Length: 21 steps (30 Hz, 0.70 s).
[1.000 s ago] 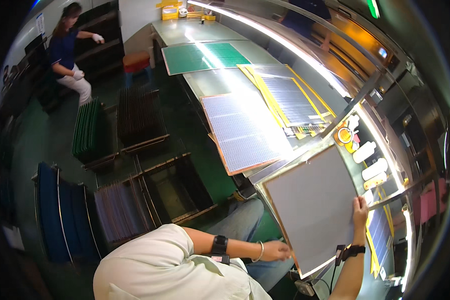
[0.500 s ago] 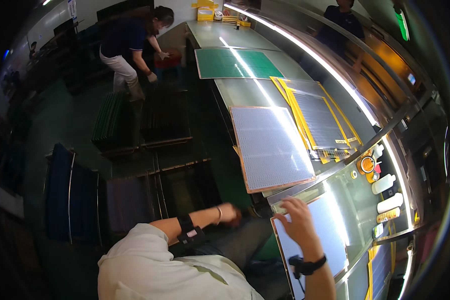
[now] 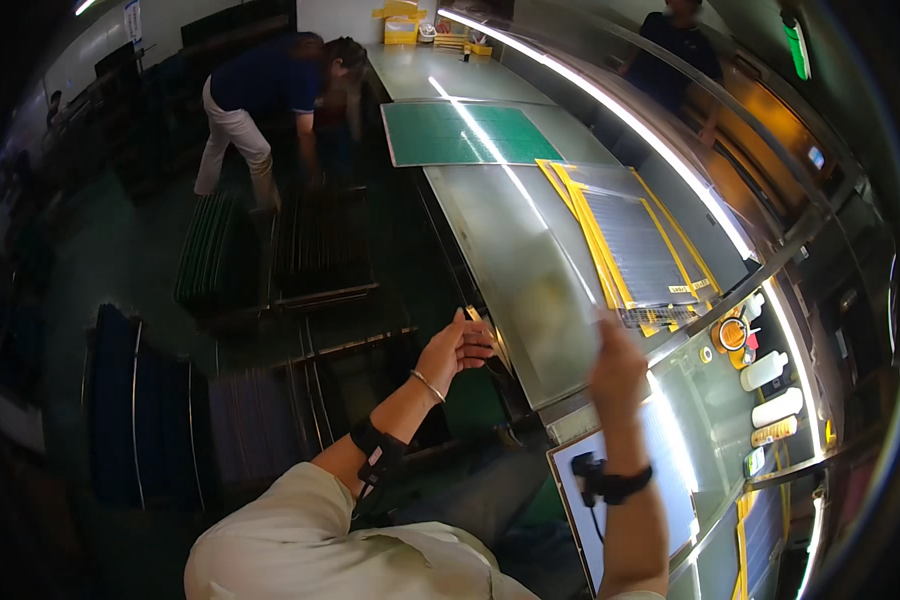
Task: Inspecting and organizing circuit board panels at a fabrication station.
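Observation:
My left hand (image 3: 456,346) is raised beside the bench's left edge, palm turned inward. Its fingers are loosely bent and apart, with nothing visible in them. A narrow copper-coloured strip (image 3: 490,335) shows just past its fingertips; whether they touch cannot be told. My right hand (image 3: 618,365) is over the bench, smeared by motion, so its fingers cannot be made out. Below it, a pale flat panel (image 3: 595,500) with a thin brownish border lies on the near bench section, partly covered by my right forearm. Bare grey bench top (image 3: 490,240) shows between and beyond my hands.
A green panel (image 3: 450,135) lies farther along the bench. Yellow-edged dark sheets (image 3: 630,235) are stacked on the right. White bottles (image 3: 765,370) and an orange tape roll (image 3: 732,331) line the right side. Racks of upright panels (image 3: 220,255) stand at left, where a co-worker (image 3: 260,85) bends over.
The pale copper-edged panel on the middle bench section is gone from there. My left hand has risen up and forward; my right has moved forward. The co-worker has bent lower.

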### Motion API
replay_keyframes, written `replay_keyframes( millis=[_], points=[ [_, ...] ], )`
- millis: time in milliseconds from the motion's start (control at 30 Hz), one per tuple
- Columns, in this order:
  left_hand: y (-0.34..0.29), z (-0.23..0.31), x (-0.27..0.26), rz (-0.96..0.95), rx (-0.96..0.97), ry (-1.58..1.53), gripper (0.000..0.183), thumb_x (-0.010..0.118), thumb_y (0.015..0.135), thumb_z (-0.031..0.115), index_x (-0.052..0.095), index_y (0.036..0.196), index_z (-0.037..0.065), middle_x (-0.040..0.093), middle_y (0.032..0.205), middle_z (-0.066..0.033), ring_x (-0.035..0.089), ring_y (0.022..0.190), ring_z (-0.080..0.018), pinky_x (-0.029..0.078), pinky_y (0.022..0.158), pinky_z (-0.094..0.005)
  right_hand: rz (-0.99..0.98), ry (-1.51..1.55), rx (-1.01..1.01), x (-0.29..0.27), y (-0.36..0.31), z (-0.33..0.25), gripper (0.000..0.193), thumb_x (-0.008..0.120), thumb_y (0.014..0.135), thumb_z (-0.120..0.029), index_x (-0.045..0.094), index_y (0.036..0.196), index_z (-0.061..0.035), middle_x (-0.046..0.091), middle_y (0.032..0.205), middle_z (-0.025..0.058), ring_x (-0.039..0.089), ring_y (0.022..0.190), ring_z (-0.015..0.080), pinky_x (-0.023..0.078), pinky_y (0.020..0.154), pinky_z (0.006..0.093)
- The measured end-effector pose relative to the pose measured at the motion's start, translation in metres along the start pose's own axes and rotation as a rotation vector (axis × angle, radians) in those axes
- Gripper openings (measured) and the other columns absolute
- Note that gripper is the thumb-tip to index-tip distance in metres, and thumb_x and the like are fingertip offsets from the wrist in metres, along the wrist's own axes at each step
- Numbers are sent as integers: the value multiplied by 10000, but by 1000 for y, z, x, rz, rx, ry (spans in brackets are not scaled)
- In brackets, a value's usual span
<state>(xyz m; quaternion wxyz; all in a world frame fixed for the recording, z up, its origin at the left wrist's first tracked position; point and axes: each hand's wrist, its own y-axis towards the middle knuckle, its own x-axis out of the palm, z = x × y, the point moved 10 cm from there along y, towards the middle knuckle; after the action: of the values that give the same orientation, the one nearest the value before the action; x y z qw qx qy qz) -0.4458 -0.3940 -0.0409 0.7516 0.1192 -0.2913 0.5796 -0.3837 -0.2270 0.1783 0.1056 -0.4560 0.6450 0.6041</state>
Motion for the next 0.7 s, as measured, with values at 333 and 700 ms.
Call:
replay_keyframes(
  millis=[333,700],
  points=[
    [-13,-5,42,-356,-80,-638,518,527,902,339,428,1280,0,528,1229,-142,490,1152,-270,364,998,-422,124,1379,1169,52,-117,146,279,539,911,-231,566,999,32,639,976,124,634,890,234,539,754,312],
    [-25,-55,9,-203,-151,-767,521,363,957,377,363,1322,5,448,1312,-164,436,1198,-333,328,1021,-466,-539,141,-231,94,-117,-84,383,738,675,-251,538,910,-24,541,1186,165,500,1118,381,432,919,412]
  ],
)
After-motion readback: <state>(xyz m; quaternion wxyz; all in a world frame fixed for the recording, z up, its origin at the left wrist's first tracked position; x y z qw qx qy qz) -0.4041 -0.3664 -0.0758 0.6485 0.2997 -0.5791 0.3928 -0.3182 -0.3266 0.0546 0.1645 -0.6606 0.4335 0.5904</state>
